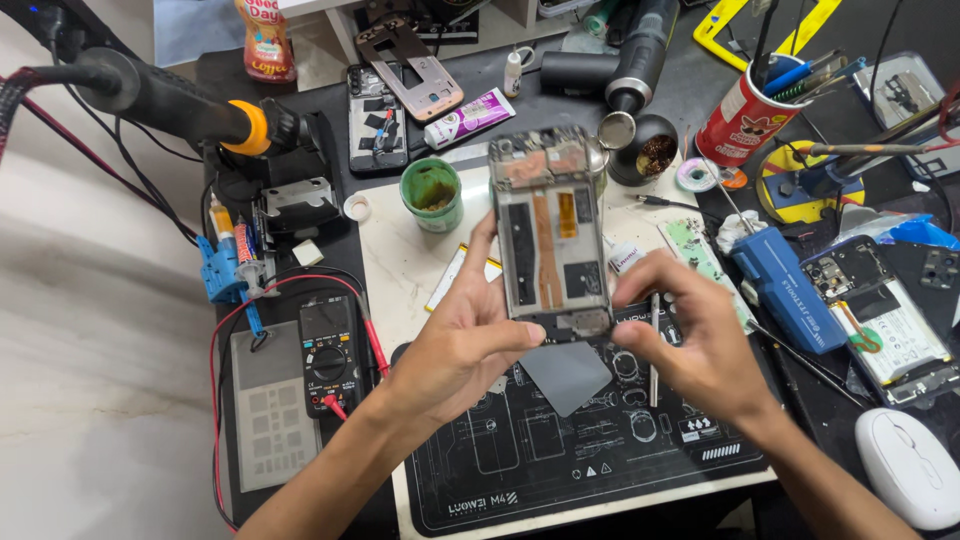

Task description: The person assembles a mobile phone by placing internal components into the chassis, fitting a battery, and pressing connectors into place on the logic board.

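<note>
Your left hand (462, 345) grips the opened phone frame (548, 225) by its lower left edge, thumb across the bottom, holding it upright above the black repair mat (560, 455). Your right hand (690, 335) pinches the frame's lower right corner, fingers curled round it. A grey triangular pick (565, 375) lies on the mat just below the frame. Tweezers (655, 350) lie beside your right hand. A green pot (432, 193) stands behind on the surface (395, 265), a multimeter (330, 355) to the left, a white mouse (908, 465) far right.
</note>
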